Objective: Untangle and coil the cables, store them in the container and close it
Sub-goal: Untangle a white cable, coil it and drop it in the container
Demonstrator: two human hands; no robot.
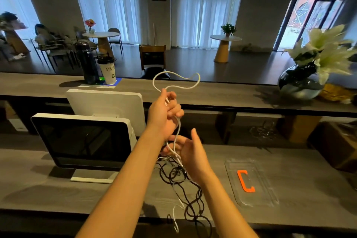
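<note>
At the near edge of the desk (58,195) lies the black cable (190,189), a loose tangle with loops trailing over the edge; the lower run of the white cable (179,127) threads through it and ends in a hook-shaped tail by the edge. Leaving the tangle on the desk probably lets its weight hold the black strands down while the white one is drawn upward out of them.

Just above the tangle the right hand (190,150) is held with fingers loosely spread and thumb up, the white strands passing by its palm; whether it actually pinches them I cannot tell (it seems placed to guide the cable). To the right, well apart, the clear container (251,181) lies flat with an orange clip (245,180) on it, nothing stored inside yet.

Higher and farther, the left hand (164,112) is curled tightly round the white cable, lifted so that a loop stands above the fist, likely the start of a coil.

Behind are two screens (85,141), then the raised counter (212,92) with a cup (107,70) and vase (301,83).
</note>
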